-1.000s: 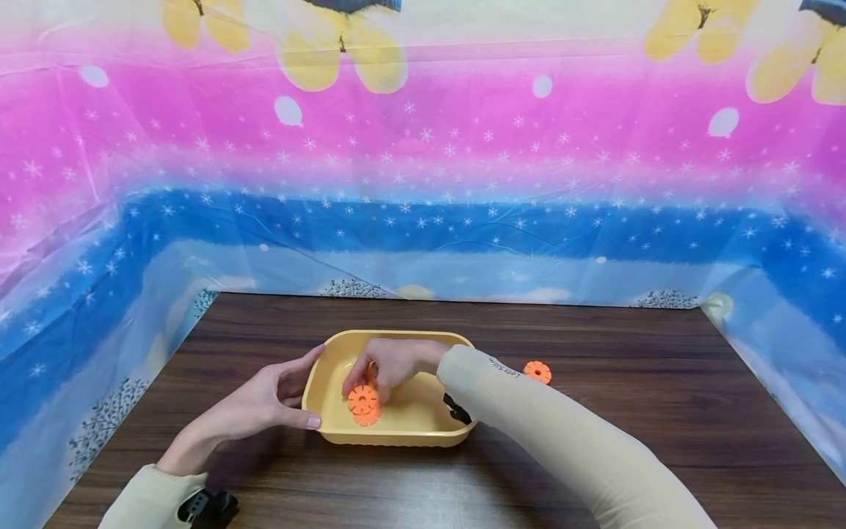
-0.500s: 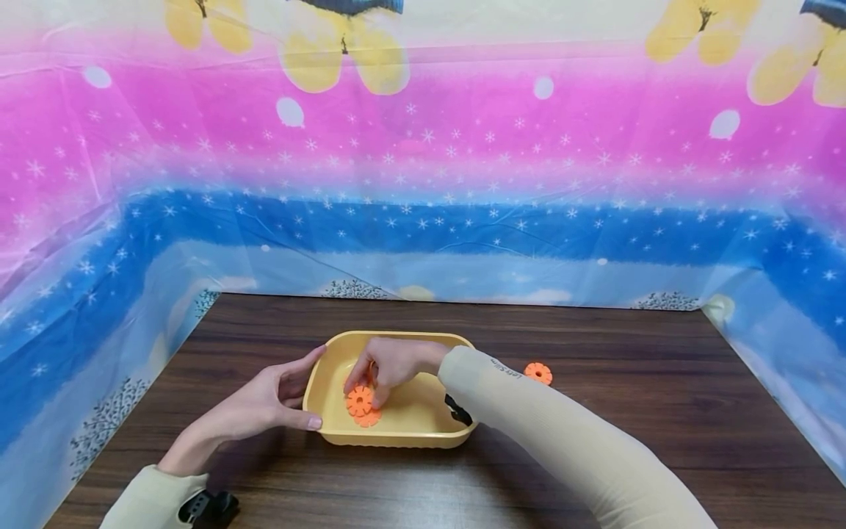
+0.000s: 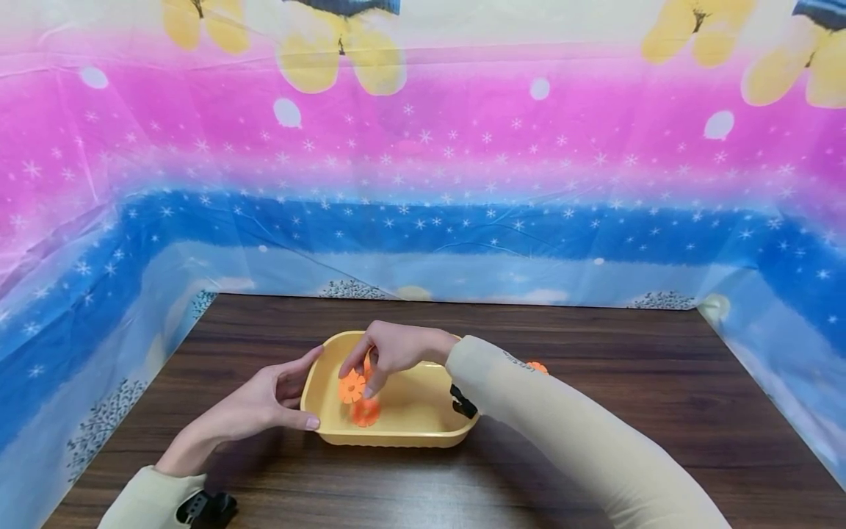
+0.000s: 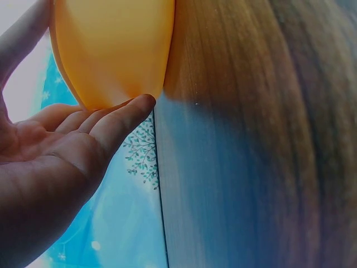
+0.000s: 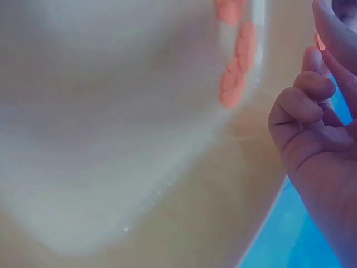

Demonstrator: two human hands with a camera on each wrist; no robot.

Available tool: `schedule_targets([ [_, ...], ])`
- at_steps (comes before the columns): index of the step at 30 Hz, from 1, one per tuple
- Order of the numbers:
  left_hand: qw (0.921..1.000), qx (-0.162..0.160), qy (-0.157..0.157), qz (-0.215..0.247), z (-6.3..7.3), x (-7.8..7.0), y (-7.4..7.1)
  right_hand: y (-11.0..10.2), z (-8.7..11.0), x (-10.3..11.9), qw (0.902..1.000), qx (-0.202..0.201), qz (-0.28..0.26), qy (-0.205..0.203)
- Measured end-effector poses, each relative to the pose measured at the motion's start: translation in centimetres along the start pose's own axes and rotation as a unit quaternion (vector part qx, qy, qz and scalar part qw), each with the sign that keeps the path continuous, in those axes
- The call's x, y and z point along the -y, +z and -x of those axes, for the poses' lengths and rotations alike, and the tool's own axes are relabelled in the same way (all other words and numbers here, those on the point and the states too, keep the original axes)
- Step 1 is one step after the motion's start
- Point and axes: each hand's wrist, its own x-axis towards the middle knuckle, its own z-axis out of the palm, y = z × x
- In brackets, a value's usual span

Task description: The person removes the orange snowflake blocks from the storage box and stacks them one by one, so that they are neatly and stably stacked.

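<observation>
A yellow plastic basin (image 3: 423, 400) sits on the table. At its left end, my left hand (image 3: 271, 397) holds it, thumb at the front corner and index finger at the back corner. In the left wrist view, those fingers (image 4: 120, 120) lie along the basin's outer wall. Over the basin's left part, my right hand (image 3: 393, 349) pinches an orange notched plastic disc (image 3: 351, 387) between thumb and fingers. More orange shows behind the thumb, mostly hidden. Below lie orange discs (image 3: 365, 414) on the basin floor; the right wrist view shows several orange pieces (image 5: 232, 84) there.
Another orange disc (image 3: 538, 366) lies on the dark wooden table (image 3: 595, 338) right of the basin, partly covered by the right sleeve (image 3: 548, 411). A printed cloth (image 3: 423, 220) surrounds the table at the back and sides.
The right hand has risen a little within the basin, lifting the pinched disc up and left, off the discs below. The right sleeve now covers more of the outside disc. The left hand stays put.
</observation>
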Motion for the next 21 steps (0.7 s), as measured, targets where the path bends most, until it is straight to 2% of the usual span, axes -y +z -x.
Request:
schedule_targets([
  [6,1.0000,0.000,-0.003,0.002,0.0,0.0,0.0,-1.0,1.2,0.3,0.9995,-0.022,-0.021,-0.010],
  [13,0.9999,-0.007,-0.006,-0.008,0.1,-0.1,0.0,-2.0,3.5,0.7,0.9983,-0.057,-0.006,-0.013],
  [21,0.9998,-0.017,-0.010,-0.003,0.1,-0.2,0.2,-2.7,6.5,-0.3,0.9948,-0.101,-0.011,-0.012],
])
